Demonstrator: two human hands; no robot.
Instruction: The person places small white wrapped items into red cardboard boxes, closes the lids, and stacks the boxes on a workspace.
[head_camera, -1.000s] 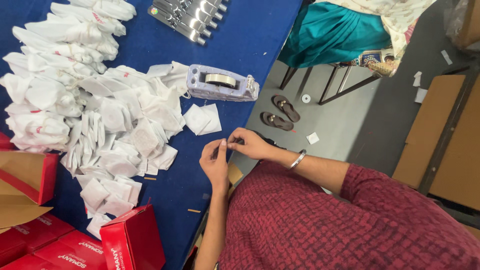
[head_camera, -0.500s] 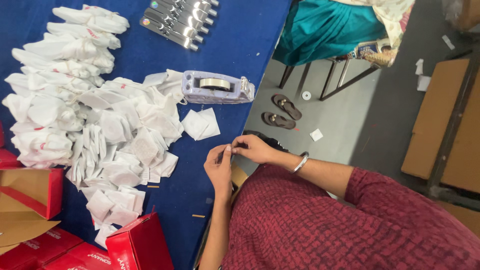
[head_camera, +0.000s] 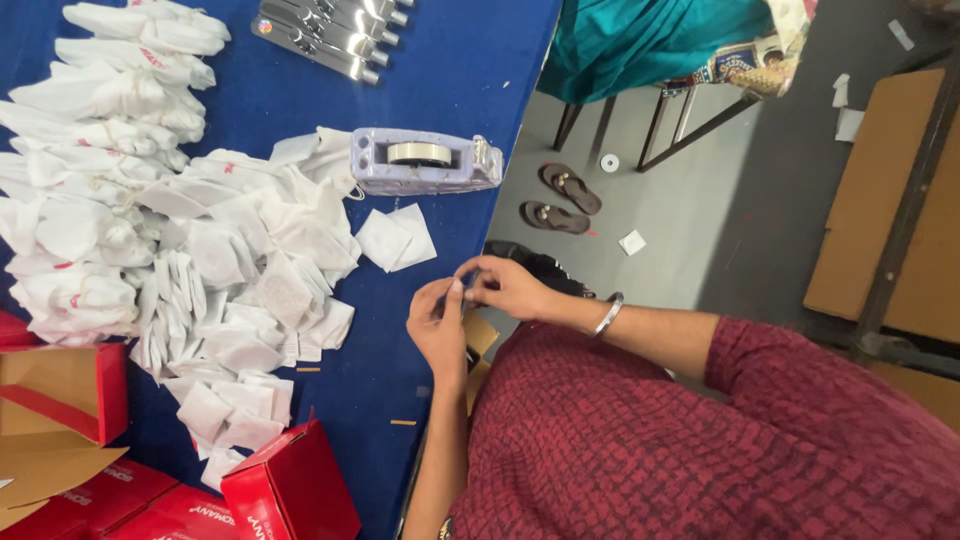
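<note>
Both hands met at the near edge of the blue table (head_camera: 470, 60), fingertips pinched together on something too small to make out. Left hand (head_camera: 438, 325) stood with its fingers drawn narrow, thumb and forefinger closed at the tip; right hand (head_camera: 508, 288) came in from the side with its fingers likewise closed against the left's, a metal bangle (head_camera: 607, 315) on its wrist. Whether a strip of tape or some other scrap lay between the fingertips could not be told.

Just beyond the hands, two flat white pouches (head_camera: 397, 238) lay overlapping on the cloth, and past them stood a pale lilac tape dispenser (head_camera: 424, 162) with its roll showing on top. A large heap of white pouches (head_camera: 170, 230) spread over the left part of the table. Red cartons (head_camera: 290, 490) sat at the near left corner, one open red box (head_camera: 62, 388) beside them. Shiny metal pieces (head_camera: 330, 30) lay in a row at the far edge. On the floor beside the table, a pair of sandals (head_camera: 560, 198) rested near a chair draped in teal cloth (head_camera: 650, 40).
</note>
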